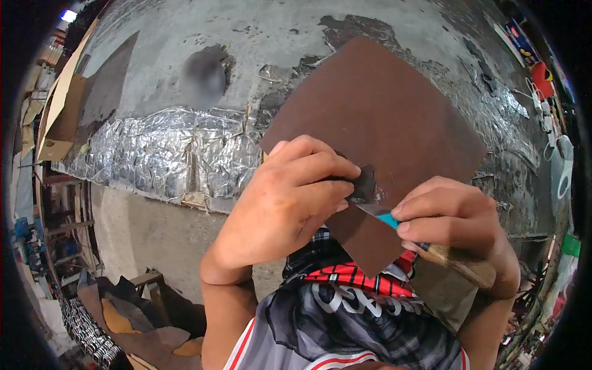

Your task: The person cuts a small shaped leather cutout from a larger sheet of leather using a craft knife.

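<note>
A large brown sheet [382,105] lies across the table edge, one corner hanging over the person's lap. My left hand [290,194] has its fingers bent together over a small dark piece [365,184] on the sheet, partly hidden beneath the fingertips. My right hand [450,219] is closed around a knife [462,265] with a wooden handle and a turquoise band near the blade. The blade points left, its tip close to the left fingertips and the dark piece.
Silver tape covers the front edge of the worn table [154,148]. Cardboard [65,117] stands at the left. Brown and dark scraps [132,314] lie low at the left. A red object [542,80] and white cables sit at the right.
</note>
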Demonstrator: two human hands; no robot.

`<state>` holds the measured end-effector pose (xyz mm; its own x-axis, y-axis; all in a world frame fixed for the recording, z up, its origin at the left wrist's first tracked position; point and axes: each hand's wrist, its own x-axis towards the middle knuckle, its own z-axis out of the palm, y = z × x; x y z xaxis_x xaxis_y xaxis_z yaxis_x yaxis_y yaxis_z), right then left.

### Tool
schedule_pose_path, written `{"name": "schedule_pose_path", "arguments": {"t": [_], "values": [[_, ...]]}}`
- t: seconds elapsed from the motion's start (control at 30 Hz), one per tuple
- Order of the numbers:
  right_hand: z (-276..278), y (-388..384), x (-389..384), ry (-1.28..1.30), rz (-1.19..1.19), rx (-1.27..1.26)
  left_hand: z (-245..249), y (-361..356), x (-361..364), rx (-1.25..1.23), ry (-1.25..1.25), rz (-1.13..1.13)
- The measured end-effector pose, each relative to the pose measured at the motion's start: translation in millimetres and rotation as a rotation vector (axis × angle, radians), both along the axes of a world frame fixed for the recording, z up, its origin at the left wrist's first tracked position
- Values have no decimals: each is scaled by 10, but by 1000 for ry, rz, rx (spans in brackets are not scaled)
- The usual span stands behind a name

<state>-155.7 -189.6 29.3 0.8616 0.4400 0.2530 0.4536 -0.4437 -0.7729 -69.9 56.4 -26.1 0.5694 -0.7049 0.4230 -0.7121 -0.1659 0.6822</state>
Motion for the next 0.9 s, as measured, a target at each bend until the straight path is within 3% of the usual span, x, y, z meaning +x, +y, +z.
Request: {"name": "schedule_pose_path", "arguments": {"t": [0.57, 0.9], "values": [[-39, -84, -21, 71, 215, -56, -10, 18, 18, 12, -5, -20], [-67, -68, -1, -32, 142, -99, -17, 29, 24, 18, -6, -32]]}}
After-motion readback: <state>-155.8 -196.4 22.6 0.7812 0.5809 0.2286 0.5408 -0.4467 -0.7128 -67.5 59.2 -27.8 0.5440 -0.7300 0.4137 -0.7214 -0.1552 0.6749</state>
